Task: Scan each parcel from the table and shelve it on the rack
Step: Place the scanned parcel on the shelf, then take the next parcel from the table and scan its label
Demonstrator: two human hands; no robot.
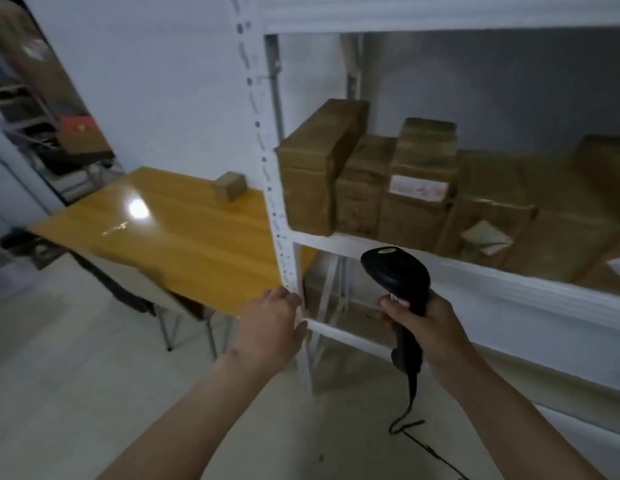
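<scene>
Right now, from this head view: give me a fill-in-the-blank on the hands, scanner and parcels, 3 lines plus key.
1. The black scanner is gripped by the ____ hand.
2. The left hand holds ____.
3. On the yellow table exactly ____ small parcel is in view.
4. The other brown parcels sit on the white ____.

Missing words: right; nothing; one; rack

White wall [156, 81], pale floor [59, 393], and a lamp glare [138, 208] on glossy wood.
</scene>
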